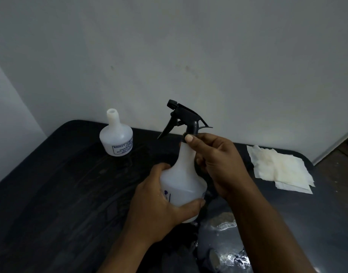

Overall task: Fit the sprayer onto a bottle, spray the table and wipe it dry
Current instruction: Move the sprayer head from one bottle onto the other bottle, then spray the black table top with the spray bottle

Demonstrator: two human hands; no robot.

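A white translucent bottle (184, 182) stands upright near the middle of the dark table (61, 194). My left hand (159, 205) wraps around its round body from the left. A black trigger sprayer (186, 119) sits on the bottle's neck, nozzle pointing left. My right hand (218, 162) pinches the sprayer's collar between thumb and fingers at the top of the neck. A stack of white paper wipes (281, 170) lies flat on the table to the right.
A second white bottle (116, 134), with a printed label and an open neck, stands at the back left of the table. A pale wall rises right behind the table. The table's right edge drops to a floor at the far right.
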